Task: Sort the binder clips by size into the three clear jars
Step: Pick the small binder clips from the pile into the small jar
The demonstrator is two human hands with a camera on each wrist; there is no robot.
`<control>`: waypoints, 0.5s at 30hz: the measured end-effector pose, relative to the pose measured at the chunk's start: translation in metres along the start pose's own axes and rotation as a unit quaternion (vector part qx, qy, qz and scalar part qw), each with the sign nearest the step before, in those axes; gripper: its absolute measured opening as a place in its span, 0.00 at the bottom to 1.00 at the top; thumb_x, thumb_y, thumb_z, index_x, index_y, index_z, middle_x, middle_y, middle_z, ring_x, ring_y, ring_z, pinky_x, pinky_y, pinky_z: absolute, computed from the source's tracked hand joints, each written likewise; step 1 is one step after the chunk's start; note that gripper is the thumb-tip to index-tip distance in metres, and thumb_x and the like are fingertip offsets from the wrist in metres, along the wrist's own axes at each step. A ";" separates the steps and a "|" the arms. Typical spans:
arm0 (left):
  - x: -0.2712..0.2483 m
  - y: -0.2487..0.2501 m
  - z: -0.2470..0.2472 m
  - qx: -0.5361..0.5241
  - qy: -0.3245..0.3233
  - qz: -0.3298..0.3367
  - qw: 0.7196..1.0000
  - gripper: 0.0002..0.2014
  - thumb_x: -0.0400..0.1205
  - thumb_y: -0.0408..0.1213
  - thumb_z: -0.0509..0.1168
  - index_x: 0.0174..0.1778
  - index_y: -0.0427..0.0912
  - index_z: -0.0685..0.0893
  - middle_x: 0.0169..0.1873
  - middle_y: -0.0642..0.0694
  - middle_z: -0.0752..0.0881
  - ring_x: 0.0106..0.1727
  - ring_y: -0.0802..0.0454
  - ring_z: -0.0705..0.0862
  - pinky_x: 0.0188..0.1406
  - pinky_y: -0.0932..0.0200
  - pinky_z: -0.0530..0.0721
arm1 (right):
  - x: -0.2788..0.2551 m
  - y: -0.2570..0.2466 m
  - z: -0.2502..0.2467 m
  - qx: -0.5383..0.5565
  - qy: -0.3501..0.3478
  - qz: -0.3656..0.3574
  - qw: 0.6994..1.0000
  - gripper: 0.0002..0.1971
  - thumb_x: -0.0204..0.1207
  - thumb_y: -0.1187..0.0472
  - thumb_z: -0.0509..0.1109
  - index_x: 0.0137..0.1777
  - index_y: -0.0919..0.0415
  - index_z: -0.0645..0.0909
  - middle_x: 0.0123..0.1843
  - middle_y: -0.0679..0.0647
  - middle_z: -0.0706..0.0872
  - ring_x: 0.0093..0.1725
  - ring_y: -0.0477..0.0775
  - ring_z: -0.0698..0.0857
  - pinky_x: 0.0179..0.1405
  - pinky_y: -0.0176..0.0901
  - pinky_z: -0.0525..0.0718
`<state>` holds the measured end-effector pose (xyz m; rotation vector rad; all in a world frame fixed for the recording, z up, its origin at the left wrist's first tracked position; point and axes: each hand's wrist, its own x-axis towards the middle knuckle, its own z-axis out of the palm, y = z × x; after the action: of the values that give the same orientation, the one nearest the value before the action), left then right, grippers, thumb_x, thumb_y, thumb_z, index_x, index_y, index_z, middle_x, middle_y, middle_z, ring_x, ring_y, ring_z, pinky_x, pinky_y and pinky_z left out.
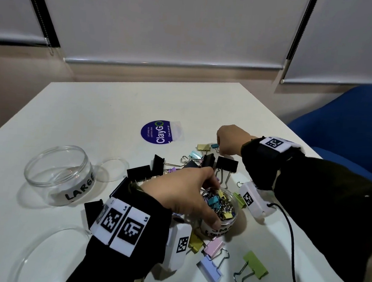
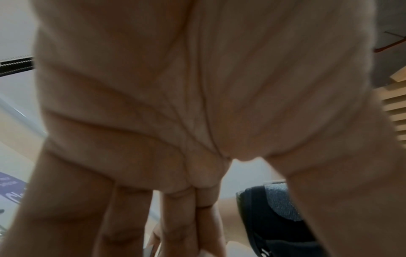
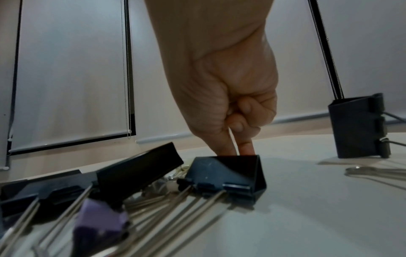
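A small clear jar point(image 1: 235, 207), filled with several small coloured clips, stands near the table's front. My left hand point(image 1: 217, 205) spans it: the fingers point(image 2: 175, 217) point straight down into its far side, and the thumb lies on the near wall. Whether they hold a clip is hidden. Further back, my right hand point(image 1: 218, 148) has thumb and forefinger together at a small teal clip point(image 1: 214, 145) beside a yellow clip point(image 1: 203, 147). In the right wrist view its fingertips point(image 3: 226, 147) vanish behind a large black clip point(image 3: 228, 173). The jar marked LARGE point(image 1: 59, 174) stands empty on the left.
Large black clips point(image 1: 227, 164) and pastel ones lie piled between my hands. Green point(image 1: 255, 268), pink point(image 1: 214, 246) and lilac point(image 1: 210, 269) clips lie near the front. A clear lid point(image 1: 115, 169), a clear round rim point(image 1: 40, 251), a purple sticker point(image 1: 156, 131) and a blue chair point(image 1: 346, 130) are around.
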<state>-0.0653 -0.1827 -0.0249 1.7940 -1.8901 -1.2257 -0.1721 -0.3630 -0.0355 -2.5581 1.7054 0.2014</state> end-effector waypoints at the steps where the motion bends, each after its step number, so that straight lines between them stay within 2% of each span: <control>1: 0.000 0.000 0.000 -0.001 0.000 -0.001 1.000 0.32 0.62 0.41 0.84 0.59 0.59 0.77 0.57 0.60 0.84 0.48 0.56 0.87 0.47 0.53 0.90 | 0.001 0.000 0.000 0.002 -0.004 0.007 1.000 0.08 0.68 0.74 0.68 0.30 0.66 0.76 0.29 0.57 0.79 0.36 0.61 0.82 0.31 0.41 0.76; 4: 0.000 0.000 0.000 0.000 0.000 0.000 1.000 0.32 0.62 0.41 0.85 0.59 0.59 0.77 0.58 0.59 0.84 0.51 0.55 0.87 0.49 0.52 0.90 | -0.002 0.002 -0.001 0.011 -0.014 0.007 1.000 0.16 0.62 0.77 0.68 0.22 0.62 0.66 0.23 0.56 0.71 0.26 0.56 0.72 0.23 0.36 0.66; 6: 0.000 0.000 0.000 0.001 0.001 0.000 1.000 0.33 0.61 0.41 0.85 0.59 0.58 0.77 0.57 0.59 0.84 0.51 0.55 0.87 0.50 0.52 0.90 | -0.003 0.005 -0.001 0.036 -0.020 0.016 0.999 0.14 0.62 0.73 0.69 0.23 0.62 0.67 0.24 0.55 0.70 0.25 0.55 0.69 0.22 0.36 0.62; 7: 0.000 0.000 0.000 0.002 0.002 0.001 1.000 0.33 0.61 0.41 0.85 0.58 0.58 0.77 0.57 0.59 0.84 0.51 0.56 0.87 0.50 0.52 0.90 | -0.004 0.006 -0.003 0.056 -0.017 0.029 0.998 0.10 0.63 0.71 0.69 0.26 0.62 0.71 0.27 0.55 0.74 0.28 0.55 0.72 0.22 0.36 0.64; 8: 0.000 0.000 0.000 0.002 0.003 0.001 1.000 0.33 0.61 0.42 0.85 0.58 0.58 0.77 0.57 0.59 0.84 0.51 0.56 0.87 0.50 0.52 0.90 | -0.005 0.007 -0.004 0.087 -0.004 0.035 0.996 0.04 0.66 0.69 0.67 0.32 0.64 0.76 0.32 0.56 0.79 0.33 0.56 0.76 0.24 0.37 0.68; 9: 0.000 0.000 0.000 0.001 0.002 0.001 1.000 0.33 0.61 0.42 0.85 0.59 0.58 0.78 0.57 0.60 0.84 0.51 0.57 0.87 0.50 0.52 0.90 | -0.006 0.009 -0.005 0.118 0.012 0.034 0.992 0.03 0.69 0.69 0.64 0.40 0.66 0.79 0.39 0.57 0.83 0.38 0.57 0.78 0.28 0.39 0.71; 11: 0.000 0.001 0.000 0.002 0.002 0.003 1.000 0.33 0.61 0.42 0.85 0.59 0.58 0.77 0.56 0.60 0.84 0.50 0.58 0.87 0.49 0.53 0.90 | -0.008 0.013 -0.007 0.153 0.031 0.041 0.987 0.11 0.74 0.70 0.57 0.54 0.67 0.77 0.50 0.57 0.81 0.44 0.57 0.77 0.32 0.41 0.72; 13: 0.000 0.001 0.000 0.003 0.003 0.005 1.000 0.33 0.61 0.42 0.85 0.59 0.58 0.77 0.56 0.60 0.84 0.49 0.58 0.87 0.49 0.54 0.90 | -0.010 0.015 -0.009 0.172 0.028 0.036 0.984 0.13 0.78 0.69 0.52 0.60 0.64 0.72 0.52 0.58 0.77 0.39 0.54 0.74 0.28 0.41 0.67; 15: 0.000 0.001 0.000 0.005 0.003 0.006 1.000 0.33 0.61 0.42 0.85 0.59 0.58 0.77 0.56 0.60 0.84 0.49 0.58 0.87 0.49 0.54 0.90 | -0.009 0.016 -0.008 0.169 0.013 0.038 0.985 0.13 0.79 0.69 0.52 0.60 0.63 0.73 0.53 0.57 0.78 0.37 0.53 0.74 0.28 0.40 0.67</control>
<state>-0.0656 -0.1827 -0.0243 1.7872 -1.9050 -1.2083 -0.1897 -0.3619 -0.0264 -2.2620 1.6780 -0.1117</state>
